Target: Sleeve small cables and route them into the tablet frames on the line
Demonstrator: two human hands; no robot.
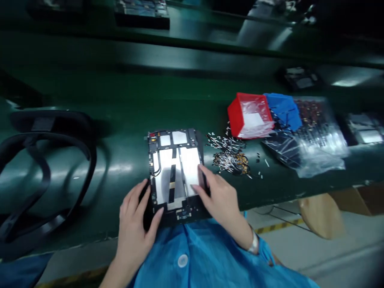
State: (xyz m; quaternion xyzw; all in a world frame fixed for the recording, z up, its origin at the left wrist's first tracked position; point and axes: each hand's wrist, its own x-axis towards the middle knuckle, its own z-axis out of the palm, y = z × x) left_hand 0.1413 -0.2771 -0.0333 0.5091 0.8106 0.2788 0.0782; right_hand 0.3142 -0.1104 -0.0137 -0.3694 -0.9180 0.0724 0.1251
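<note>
An opened tablet lies on the green bench in front of me, its inside facing up. Large silvery battery panels fill its middle, with dark circuit boards and thin cables along the edges. My left hand grips the lower left corner, fingers along the side and thumb over the bottom edge. At the right edge, my right hand holds the tablet, with the thumb resting on the battery panel. To the right of it lies a loose pile of small cables with white and gold ends.
A red bin and a blue bin stand at the right, beside clear plastic bags of small parts. Black looped straps lie at the left. Other devices sit on the raised shelf behind. The bench's front edge is close to me.
</note>
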